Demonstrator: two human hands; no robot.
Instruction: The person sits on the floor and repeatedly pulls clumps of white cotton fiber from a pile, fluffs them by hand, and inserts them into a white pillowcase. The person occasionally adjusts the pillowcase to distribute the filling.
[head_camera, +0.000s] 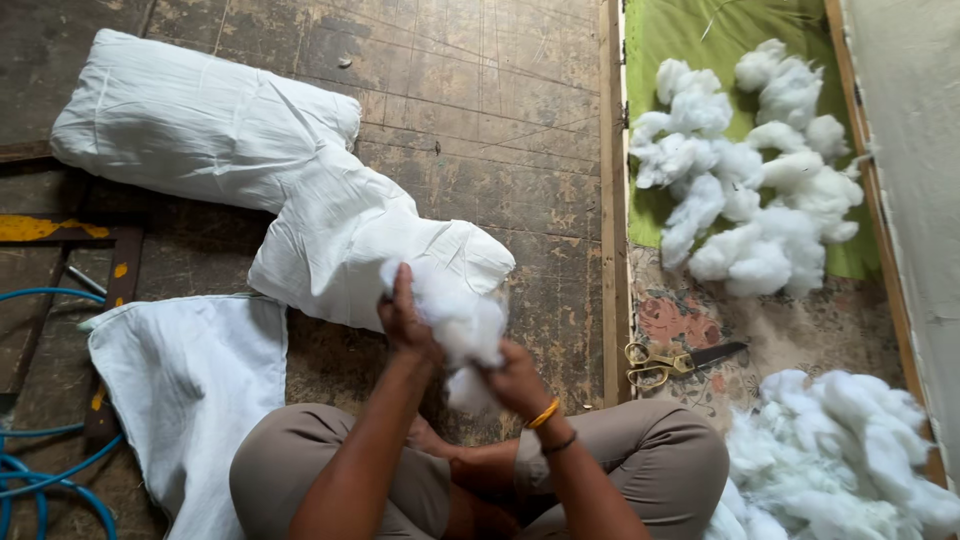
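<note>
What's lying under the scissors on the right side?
The scissors lie on a faded floral mat. Above them, a green cloth covers part of the mat and holds cotton clumps. What is beneath the mat is hidden.

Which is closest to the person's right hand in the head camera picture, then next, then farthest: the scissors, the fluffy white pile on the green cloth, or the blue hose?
From the right hand:
1. Scissors, just to its right on the patterned mat.
2. Fluffy white pile, up and to the right on the green cloth.
3. Blue hose, far off at the left edge of the floor.
</note>
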